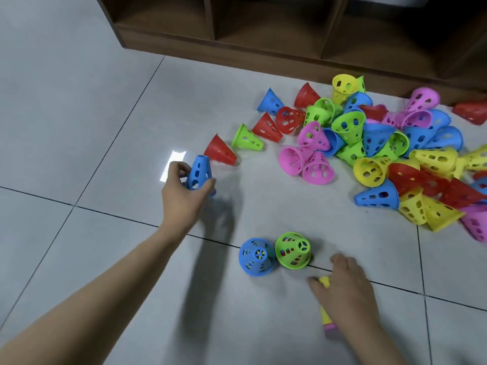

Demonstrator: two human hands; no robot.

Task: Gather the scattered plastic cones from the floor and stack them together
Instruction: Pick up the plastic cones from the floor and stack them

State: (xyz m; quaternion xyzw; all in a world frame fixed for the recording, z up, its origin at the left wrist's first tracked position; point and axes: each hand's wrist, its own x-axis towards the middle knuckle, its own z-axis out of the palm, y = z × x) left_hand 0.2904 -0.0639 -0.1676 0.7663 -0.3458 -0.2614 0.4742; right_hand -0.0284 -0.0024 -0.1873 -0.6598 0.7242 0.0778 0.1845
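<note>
— Out on the grey tiled floor (79, 127), left hand (184, 196)?
— Wrapped around an upright blue cone (199, 172), thumb on one side, fingers on the other, just beside a tipped red cone (220, 150).
— And nearer, by the tile seam?
— Right hand (347, 291) clenched over a yellow stack (325, 299) with a pink end, lying along the floor. Just beyond it, blue stack (257, 257) and green stack (293, 250), standing side by side, touching.
— Rest of the cones?
— Heaped in a mixed pile (382, 151) toward the far right, near the foot of a brown wooden shelf unit (263, 46). Red, green, pink, yellow, blue, mostly tipped over.
</note>
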